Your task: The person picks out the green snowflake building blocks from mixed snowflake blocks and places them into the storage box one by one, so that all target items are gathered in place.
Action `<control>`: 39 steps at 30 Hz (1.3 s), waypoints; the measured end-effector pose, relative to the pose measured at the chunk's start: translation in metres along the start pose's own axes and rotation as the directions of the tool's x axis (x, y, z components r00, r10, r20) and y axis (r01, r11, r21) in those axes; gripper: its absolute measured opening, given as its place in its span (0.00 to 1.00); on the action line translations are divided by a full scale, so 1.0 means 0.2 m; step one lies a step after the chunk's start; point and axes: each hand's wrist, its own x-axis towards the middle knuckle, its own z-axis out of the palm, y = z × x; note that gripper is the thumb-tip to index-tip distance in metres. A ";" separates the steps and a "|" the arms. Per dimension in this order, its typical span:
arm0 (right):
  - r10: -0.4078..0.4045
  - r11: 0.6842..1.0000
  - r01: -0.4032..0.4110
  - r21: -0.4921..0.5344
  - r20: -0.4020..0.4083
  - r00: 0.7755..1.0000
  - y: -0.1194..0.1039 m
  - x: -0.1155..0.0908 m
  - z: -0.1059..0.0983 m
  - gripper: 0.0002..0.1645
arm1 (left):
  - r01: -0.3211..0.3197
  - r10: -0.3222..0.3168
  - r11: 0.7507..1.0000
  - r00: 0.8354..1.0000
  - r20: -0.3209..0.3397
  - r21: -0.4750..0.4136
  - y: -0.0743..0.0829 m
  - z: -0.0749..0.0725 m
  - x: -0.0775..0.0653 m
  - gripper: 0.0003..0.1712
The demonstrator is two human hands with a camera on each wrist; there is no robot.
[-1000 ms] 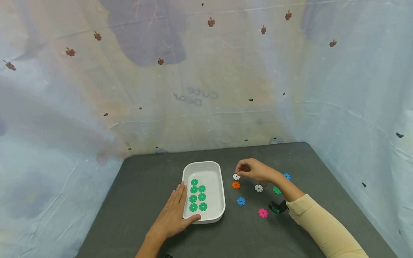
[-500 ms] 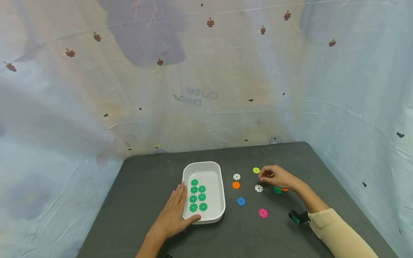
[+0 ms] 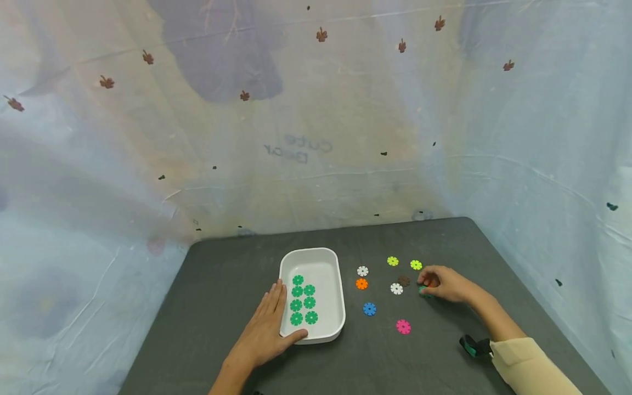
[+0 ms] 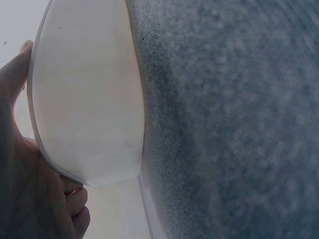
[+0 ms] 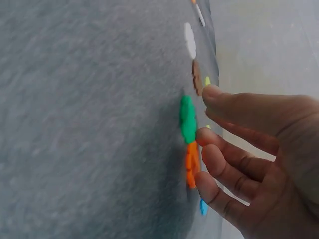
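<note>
My left hand [image 3: 266, 326] rests on the near left corner of a white tray [image 3: 340, 296], fingers straight along its left rim and thumb over the near rim. Several green flower-shaped discs [image 3: 296, 304] lie inside the tray. In the left wrist view, the thumb and folded-looking fingertips of the left hand [image 4: 35, 184] touch the tray's edge. Over the table's right side, my right hand [image 3: 446, 284] is low above a green disc [image 5: 188, 119], thumb and fingers apart with nothing between them. An orange disc [image 5: 192, 165] lies right beside the green one, partly hidden by the hand in the head view.
Loose discs lie right of the tray: white [image 3: 362, 271], orange [image 3: 362, 283], blue [image 3: 369, 309], another white [image 3: 396, 288], brown [image 3: 404, 280], pink [image 3: 403, 327] and two yellow ones [image 3: 392, 261]. A patterned sheet [image 3: 316, 203] hangs behind the dark table [image 3: 227, 285].
My right hand has moved right, from the far white disc past the yellow and brown discs to the green one, uncovering those. The left hand and tray have stayed put.
</note>
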 end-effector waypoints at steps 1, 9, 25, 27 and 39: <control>0.002 1.000 -0.002 -0.008 -0.003 1.000 0.01 -0.01 0.00 0.14 | -0.002 0.002 1.000 1.000 -0.003 -0.001 0.00 0.00 0.00 0.71; 0.004 0.999 -0.007 -0.051 -0.051 0.999 0.04 -0.03 0.03 0.16 | 0.005 -0.005 1.000 1.000 -0.002 -0.002 -0.01 0.01 0.00 0.71; -0.071 0.996 0.073 0.060 -0.028 0.997 0.01 -0.01 0.06 0.12 | 0.020 -0.020 1.000 1.000 0.007 -0.007 0.00 0.00 0.01 0.71; -0.072 0.994 0.073 0.079 -0.022 0.997 -0.01 0.00 0.06 0.10 | 0.020 -0.020 1.000 1.000 0.012 -0.008 0.01 0.00 0.00 0.71; -0.096 0.994 0.096 0.059 -0.016 0.995 -0.16 0.16 0.08 0.06 | 0.018 -0.018 1.000 1.000 0.016 -0.005 0.01 -0.01 0.00 0.71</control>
